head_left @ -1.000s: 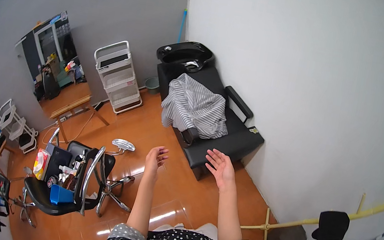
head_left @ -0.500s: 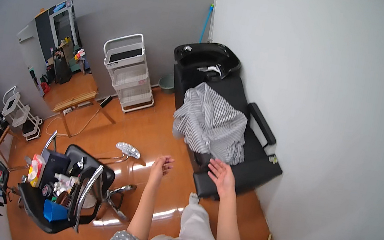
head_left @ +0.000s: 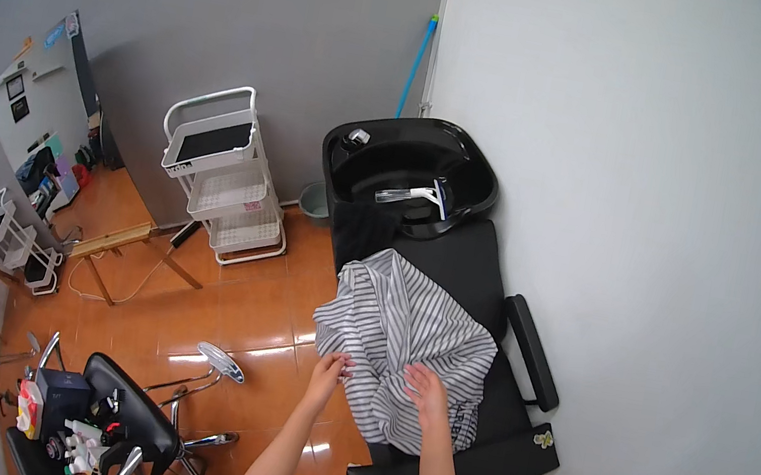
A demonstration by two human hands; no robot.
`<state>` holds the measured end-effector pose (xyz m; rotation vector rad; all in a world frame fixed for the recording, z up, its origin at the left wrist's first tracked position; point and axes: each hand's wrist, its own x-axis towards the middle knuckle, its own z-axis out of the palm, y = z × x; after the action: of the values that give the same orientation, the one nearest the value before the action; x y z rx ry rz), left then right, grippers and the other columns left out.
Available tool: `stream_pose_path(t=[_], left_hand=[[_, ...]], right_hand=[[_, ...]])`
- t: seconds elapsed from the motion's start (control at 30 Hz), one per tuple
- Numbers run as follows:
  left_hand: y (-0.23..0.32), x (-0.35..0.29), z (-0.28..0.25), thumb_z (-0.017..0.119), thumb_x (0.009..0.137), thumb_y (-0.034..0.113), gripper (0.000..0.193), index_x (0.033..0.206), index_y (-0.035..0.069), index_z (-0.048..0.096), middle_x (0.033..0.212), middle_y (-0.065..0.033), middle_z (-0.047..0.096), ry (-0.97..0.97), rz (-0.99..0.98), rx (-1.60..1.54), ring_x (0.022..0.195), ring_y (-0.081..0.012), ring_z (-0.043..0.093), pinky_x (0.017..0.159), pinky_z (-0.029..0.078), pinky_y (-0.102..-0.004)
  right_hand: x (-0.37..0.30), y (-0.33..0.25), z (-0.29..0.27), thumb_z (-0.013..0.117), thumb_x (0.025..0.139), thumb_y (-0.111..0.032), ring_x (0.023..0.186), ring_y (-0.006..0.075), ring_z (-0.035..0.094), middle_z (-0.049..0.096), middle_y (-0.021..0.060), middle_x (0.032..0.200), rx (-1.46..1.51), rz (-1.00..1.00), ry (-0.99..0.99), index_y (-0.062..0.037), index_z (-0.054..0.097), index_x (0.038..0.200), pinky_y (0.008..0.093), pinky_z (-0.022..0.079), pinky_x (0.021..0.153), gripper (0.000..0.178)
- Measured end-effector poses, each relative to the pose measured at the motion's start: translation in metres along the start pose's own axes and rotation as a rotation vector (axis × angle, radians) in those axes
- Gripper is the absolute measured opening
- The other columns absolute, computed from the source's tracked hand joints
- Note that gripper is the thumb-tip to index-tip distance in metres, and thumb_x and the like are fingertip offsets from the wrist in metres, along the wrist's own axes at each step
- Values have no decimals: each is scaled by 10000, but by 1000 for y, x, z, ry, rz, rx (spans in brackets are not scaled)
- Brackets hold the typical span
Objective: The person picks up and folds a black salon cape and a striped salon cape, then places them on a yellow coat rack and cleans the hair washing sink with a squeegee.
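A grey-and-white striped cloth (head_left: 415, 329) lies crumpled over the seat of a black shampoo chair (head_left: 456, 265). At the cloth's left edge is my left hand (head_left: 331, 375), its fingers loosely bent and apart. My right hand (head_left: 425, 393) is over the cloth's lower middle, fingers spread. Neither hand holds anything; whether the fingertips touch the fabric I cannot tell. At the chair's head is a black wash basin (head_left: 342, 166), with a white-handled tool like a squeegee (head_left: 423, 194) inside. A dark towel (head_left: 361, 234) hangs below the basin's left side.
A white three-tier trolley (head_left: 241, 199) stands left of the chair, with a grey-green bucket (head_left: 314, 199) between them. At lower left a black salon chair (head_left: 135, 408) carries bottles and boxes. A padded armrest (head_left: 532, 354) and a white wall (head_left: 663, 234) bound the right side.
My view has moved closer to the shampoo chair. Both hands have come forward from in front of the cloth to its lower part, and the basin and tool show more fully.
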<state>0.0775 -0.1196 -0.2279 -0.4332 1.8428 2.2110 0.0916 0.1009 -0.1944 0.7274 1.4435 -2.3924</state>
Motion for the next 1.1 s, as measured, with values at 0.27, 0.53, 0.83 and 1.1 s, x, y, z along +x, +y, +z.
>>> stream_pose_path(t=[0.27,0.53,0.83,1.1], left_hand=[[-62,158,-10,548,832,74,250,1075,20,532,1037,-114,569,84,273,295,831,-163,567,735,483,-282],[-71,193,-2,675,714,124,492,1152,42,468,1206,-176,427,199,424,457,971,-267,510,832,454,-354],[-8,123,2,707,637,126,770,1302,74,322,1352,-155,306,194,649,847,1230,-352,302,990,282,-420],[28,13,10,745,592,118,757,1253,290,418,1407,-74,269,10,684,1139,1279,-309,260,976,252,-484]], right_hand=[[159,27,19,528,870,-238,1156,254,453,480,128,1254,-232,-68,33,-14,497,1173,402,366,950,377],[211,54,54,656,715,-33,1196,364,389,377,199,1317,-962,-614,321,-78,323,1322,372,363,970,694],[134,28,44,511,776,-52,778,213,616,639,184,907,-809,-522,153,11,572,1091,303,460,694,326],[7,33,10,491,795,-31,798,150,579,641,109,894,-725,-445,-260,62,581,1067,264,455,720,302]])
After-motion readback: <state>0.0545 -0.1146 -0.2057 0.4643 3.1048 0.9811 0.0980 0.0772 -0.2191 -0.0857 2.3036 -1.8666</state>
